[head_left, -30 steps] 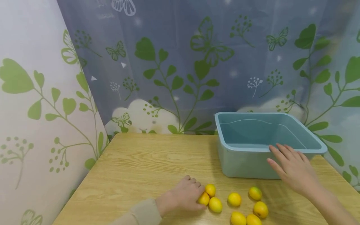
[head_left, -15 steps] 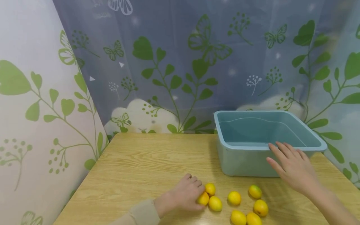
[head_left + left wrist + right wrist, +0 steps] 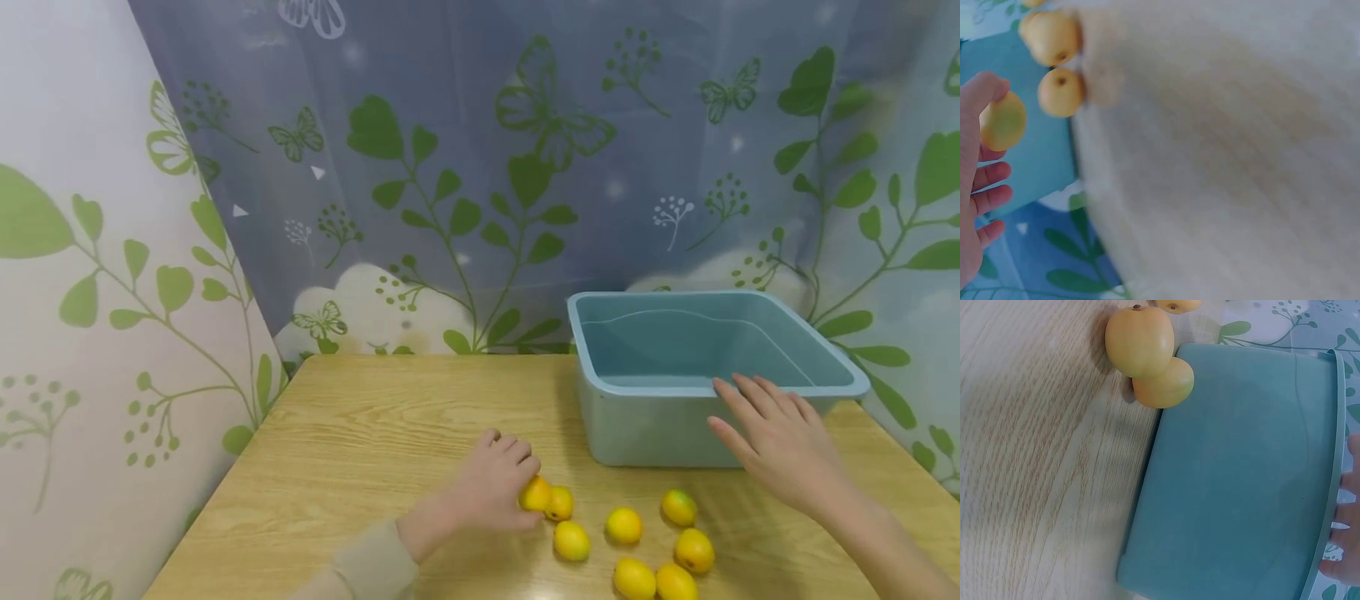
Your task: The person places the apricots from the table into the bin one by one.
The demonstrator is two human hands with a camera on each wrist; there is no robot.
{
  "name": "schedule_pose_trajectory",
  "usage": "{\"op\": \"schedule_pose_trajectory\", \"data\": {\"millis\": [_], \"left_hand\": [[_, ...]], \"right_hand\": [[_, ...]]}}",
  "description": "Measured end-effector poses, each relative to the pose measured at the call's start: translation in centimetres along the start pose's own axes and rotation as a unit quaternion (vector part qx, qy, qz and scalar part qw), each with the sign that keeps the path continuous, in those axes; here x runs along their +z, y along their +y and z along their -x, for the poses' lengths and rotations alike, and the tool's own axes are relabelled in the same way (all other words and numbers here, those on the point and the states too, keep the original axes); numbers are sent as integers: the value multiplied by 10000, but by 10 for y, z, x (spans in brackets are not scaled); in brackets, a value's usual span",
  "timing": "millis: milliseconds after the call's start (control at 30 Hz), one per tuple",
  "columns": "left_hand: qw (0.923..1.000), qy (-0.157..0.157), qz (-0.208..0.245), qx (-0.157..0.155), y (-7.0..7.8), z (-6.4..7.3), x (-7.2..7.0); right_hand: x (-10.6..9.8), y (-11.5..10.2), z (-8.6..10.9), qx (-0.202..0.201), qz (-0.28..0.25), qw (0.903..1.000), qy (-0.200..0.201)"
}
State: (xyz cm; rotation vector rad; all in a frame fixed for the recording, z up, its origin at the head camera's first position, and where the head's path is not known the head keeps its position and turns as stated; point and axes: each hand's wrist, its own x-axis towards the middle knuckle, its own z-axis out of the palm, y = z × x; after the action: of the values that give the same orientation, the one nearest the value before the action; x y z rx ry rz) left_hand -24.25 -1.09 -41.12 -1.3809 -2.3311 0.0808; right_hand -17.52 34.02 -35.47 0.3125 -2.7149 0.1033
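My left hand [image 3: 487, 487] pinches a small yellow-orange fruit [image 3: 536, 493] between thumb and fingers, beside two loose fruits on the wooden table. In the left wrist view this fruit [image 3: 1005, 124] shows a greenish side and appears raised off the table. My right hand [image 3: 783, 442] has its fingers extended over the front rim of a blue plastic tub [image 3: 660, 429]. Fingertips [image 3: 1330, 567] overlap that rim in the right wrist view. Several more yellow fruits [image 3: 624, 527] lie on the table in front of the tub, some touching one another.
The wooden table [image 3: 375, 425] stretches left of the tub. Behind it hangs a blue curtain [image 3: 450, 83] printed with leaves and butterflies. A pale printed sheet [image 3: 90, 350] borders the left side. No fruit shows inside the tub in the head view.
My left hand has moved slightly up and away from the front edge, carrying the pinched fruit along. My right hand stays at the tub rim. The head view has shifted slightly.
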Motion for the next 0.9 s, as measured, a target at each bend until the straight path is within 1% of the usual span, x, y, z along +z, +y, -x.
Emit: {"op": "schedule_pose_trajectory", "data": {"millis": [33, 133, 233, 333, 400, 467, 567, 667, 800, 900], "left_hand": [[10000, 14, 37, -35, -2, -2, -3], [9998, 200, 28, -59, -9, -9, -10], [9981, 620, 0, -45, -16, -16, -16], [9949, 1002, 43, -94, -23, -24, -23], [9927, 1199, 75, -135, -28, -32, -29], [9911, 1319, 64, -170, -33, -39, -36], [9899, 1400, 15, -220, -39, -49, -47], [9896, 1416, -24, -259, -44, -59, -57], [9902, 1370, -93, -272, -49, -71, -68], [9913, 1263, -164, -324, -50, -82, -73]], "right_hand": [[0, 0, 0, -15, 22, 10000, 43], [-1, -1, -1, -58, 80, 9999, 138], [-1, -1, 0, -58, 101, 9998, 135], [-1, -1, 0, -47, 95, 9999, 116], [-1, -1, 1, -27, 74, 9999, 100], [-1, 0, 1, -16, 61, 9999, 83], [-1, 0, 1, -7, 64, 10000, 68], [0, 0, 0, -12, 84, 10000, 52], [0, -1, -1, -5, 85, 10000, 22], [0, 0, -1, 8, 83, 10000, 16]]}}
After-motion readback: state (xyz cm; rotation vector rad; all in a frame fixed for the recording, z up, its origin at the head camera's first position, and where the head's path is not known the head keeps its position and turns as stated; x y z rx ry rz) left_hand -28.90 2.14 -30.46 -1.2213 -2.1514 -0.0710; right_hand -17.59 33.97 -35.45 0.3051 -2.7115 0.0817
